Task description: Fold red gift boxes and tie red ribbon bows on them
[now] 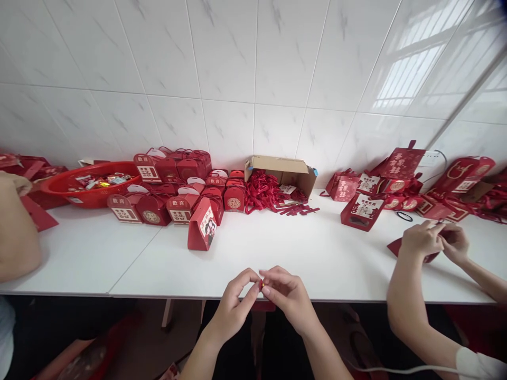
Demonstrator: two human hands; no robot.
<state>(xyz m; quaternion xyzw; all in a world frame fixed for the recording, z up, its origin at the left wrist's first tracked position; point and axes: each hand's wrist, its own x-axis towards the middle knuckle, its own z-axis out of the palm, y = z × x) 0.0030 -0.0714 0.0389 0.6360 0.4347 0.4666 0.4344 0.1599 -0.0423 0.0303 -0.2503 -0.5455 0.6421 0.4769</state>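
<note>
My left hand (240,298) and my right hand (288,296) meet at the table's front edge, fingertips pinched close together. Between them is a tiny red piece with a gold-coloured bit (262,285); its exact kind is too small to make out. Something flat and red (263,306) shows just below my hands, partly hidden. Ahead of my left hand, a red gift box (200,227) with a picture on its side stands upright on the white table (273,243).
Stacked red gift boxes (148,208) stand left, beside a red basin (65,190) of wrapped sweets. Red ribbons (261,190) spill from a cardboard box (304,182) at the wall. More boxes (362,211) stand right. A co-worker's hands (435,240) work there; another person's arm (18,232) is left.
</note>
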